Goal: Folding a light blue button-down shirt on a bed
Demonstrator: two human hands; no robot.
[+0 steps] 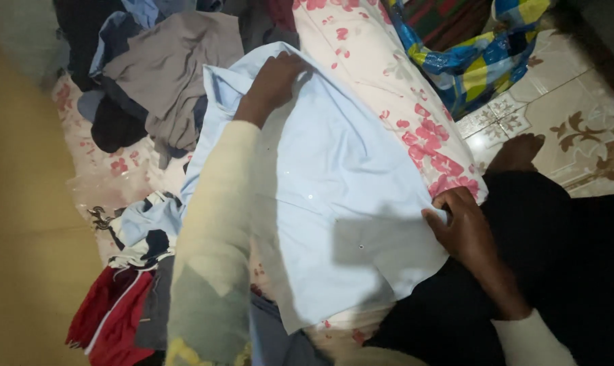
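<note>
Here, from the left: a red garment with a white stripe [114, 315] lies crumpled, with a grey-brown shirt [168, 64] heaped further back. My left hand [274, 83] presses flat, fingers spread, pinning the pale blue cotton shirt [334, 203] by its collar on the floral white-and-pink bedsheet [381, 74]. My right hand [464, 227] pinches the shirt's edge, pulling it taut.

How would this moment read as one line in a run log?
left hand: flat on light blue shirt near collar | right hand: gripping shirt's lower edge | shirt: spread over floral sheet | clothes pile: beside
</note>
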